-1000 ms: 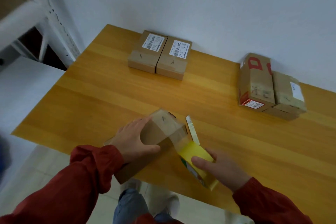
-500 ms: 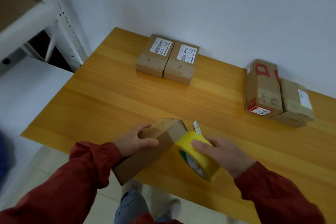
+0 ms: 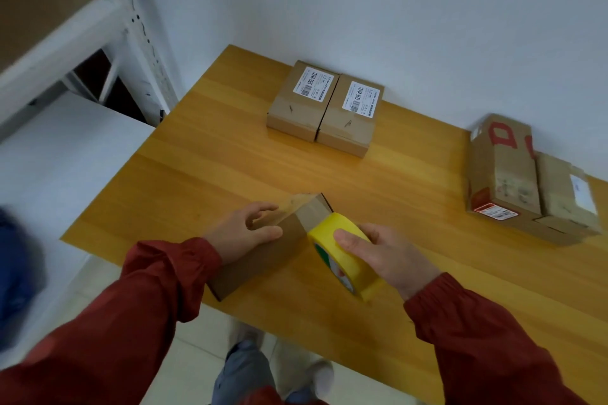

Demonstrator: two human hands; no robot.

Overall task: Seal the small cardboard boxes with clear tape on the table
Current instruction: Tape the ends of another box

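A long plain cardboard box (image 3: 263, 256) lies at the table's front edge, its near end overhanging. My left hand (image 3: 245, 232) presses on its top, fingers spread over a strip of clear tape (image 3: 297, 207) that wraps the far end. My right hand (image 3: 385, 256) grips a yellow tape roll (image 3: 342, 253) held on edge against the box's right side. Two labelled small boxes (image 3: 324, 108) sit side by side at the back of the wooden table (image 3: 427, 273).
A pile of bigger boxes (image 3: 526, 177), one with red markings, stands at the right edge by the wall. A white metal shelf frame (image 3: 108, 26) rises at the left. A white surface (image 3: 65, 158) lies left of the table.
My right hand has brought the yellow roll up close against the box's right side, and the tape now lies over the far end. My left hand has stayed on top of the box.
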